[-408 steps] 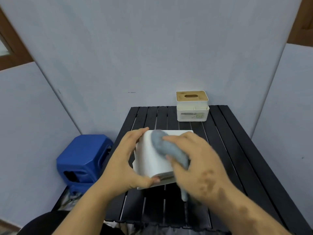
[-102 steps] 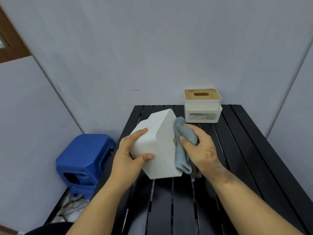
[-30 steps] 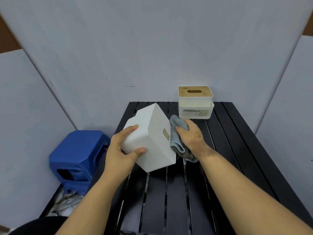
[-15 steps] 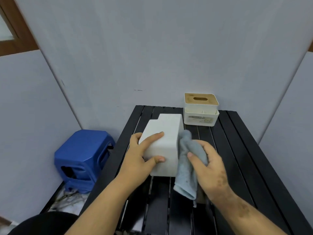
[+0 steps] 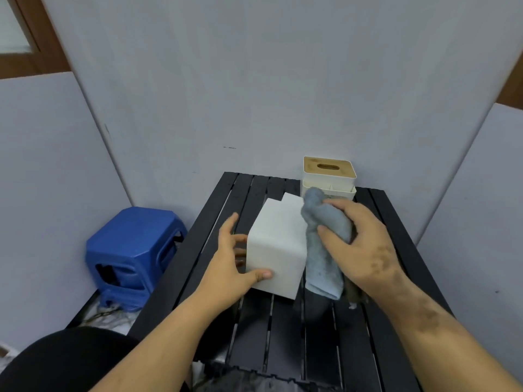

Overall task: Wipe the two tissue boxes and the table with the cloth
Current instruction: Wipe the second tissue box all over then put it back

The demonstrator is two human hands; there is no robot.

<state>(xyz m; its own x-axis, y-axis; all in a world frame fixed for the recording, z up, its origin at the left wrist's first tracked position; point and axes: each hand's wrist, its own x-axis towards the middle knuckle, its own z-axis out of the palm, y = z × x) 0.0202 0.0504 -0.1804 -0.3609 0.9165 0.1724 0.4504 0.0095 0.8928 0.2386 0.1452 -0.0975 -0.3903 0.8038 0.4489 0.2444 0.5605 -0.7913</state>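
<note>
A plain white tissue box [image 5: 276,244] stands in the middle of the black slatted table [image 5: 283,335]. My left hand [image 5: 230,261] holds it from the left, thumb on its near face and fingers along its left side. My right hand [image 5: 359,241] grips a bunched grey-blue cloth [image 5: 322,250] and presses it against the box's right side; the cloth's tail hangs down to the table. A second white tissue box with a wooden lid [image 5: 328,174] stands at the table's back edge, its lower front partly hidden behind the cloth.
A blue plastic stool [image 5: 133,256] sits on the floor left of the table. Grey wall panels close in at the back and both sides. A dark-clothed knee [image 5: 65,360] shows at the bottom left.
My right hand has lifted the cloth higher along the white box's right side. My left hand's fingers have slid off the top to the box's left side, thumb still on the near face.
</note>
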